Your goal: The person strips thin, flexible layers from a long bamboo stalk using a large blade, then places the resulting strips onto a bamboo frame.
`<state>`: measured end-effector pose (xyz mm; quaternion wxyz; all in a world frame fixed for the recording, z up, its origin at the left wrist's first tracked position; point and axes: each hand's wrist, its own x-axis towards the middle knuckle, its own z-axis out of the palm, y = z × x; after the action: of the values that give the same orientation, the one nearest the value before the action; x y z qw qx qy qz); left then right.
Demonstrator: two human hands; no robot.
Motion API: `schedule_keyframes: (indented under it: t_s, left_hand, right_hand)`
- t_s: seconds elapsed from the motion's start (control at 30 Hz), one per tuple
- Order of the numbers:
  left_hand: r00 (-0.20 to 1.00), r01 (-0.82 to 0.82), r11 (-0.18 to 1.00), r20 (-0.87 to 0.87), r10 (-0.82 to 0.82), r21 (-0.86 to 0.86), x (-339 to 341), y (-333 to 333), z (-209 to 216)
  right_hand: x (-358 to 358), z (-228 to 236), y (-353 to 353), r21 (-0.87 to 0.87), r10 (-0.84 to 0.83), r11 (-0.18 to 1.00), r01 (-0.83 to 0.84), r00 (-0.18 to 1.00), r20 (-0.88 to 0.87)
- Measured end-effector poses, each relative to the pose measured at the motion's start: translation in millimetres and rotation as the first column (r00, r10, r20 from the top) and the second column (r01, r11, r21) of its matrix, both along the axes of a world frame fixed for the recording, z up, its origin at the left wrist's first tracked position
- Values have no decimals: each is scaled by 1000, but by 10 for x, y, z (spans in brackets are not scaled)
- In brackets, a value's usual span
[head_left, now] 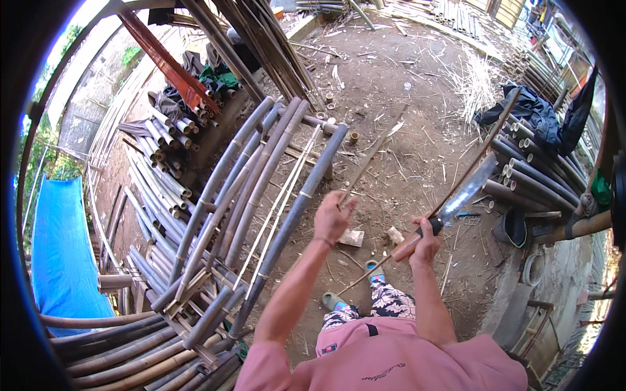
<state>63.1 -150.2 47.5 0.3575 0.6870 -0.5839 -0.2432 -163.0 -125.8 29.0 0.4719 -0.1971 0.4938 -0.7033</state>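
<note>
Ahead, roomy dirt (375, 72) beyond machete (468, 188).

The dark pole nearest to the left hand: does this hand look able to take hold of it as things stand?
Probably yes: the left hand is close beside the dark pole, and nothing visible blocks the way. However, its grip seems occupied by a thin strip.

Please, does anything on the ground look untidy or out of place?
Yes: pale shavings lie in a loose, tangled heap on the dirt floor at the upper right, unlike the poles stacked nearby.
</note>
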Motion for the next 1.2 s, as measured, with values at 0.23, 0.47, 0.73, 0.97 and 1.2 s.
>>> schedule_keyframes:
  t_s: [0.23,0.47,0.73,0.97,1.2]
  left_hand:
    - [846,134,946,-462,-265,-296,-295,-529,1478]
    - [728,-1,652,446,520,-758,-236,174,2592]
    - [915,-395,502,-380,137,-769,-103,816,2230]
    - [899,-432,455,-332,285,-779,-47,914,1692]
    - [905,-426,478,-367,216,-769,-27,786,1317]
  right_hand:
    - [35,128,86,-100,367,926,-364,930,14]
    - [796,494,296,-37,815,557,-830,554,-167]
    - [-65,768,140,434,868,418,-798,211,-449]
    - [-1170,564,214,577,852,523,-627,366,-374]
    - [-1327,490,434,660,886,451,-600,387,-254]
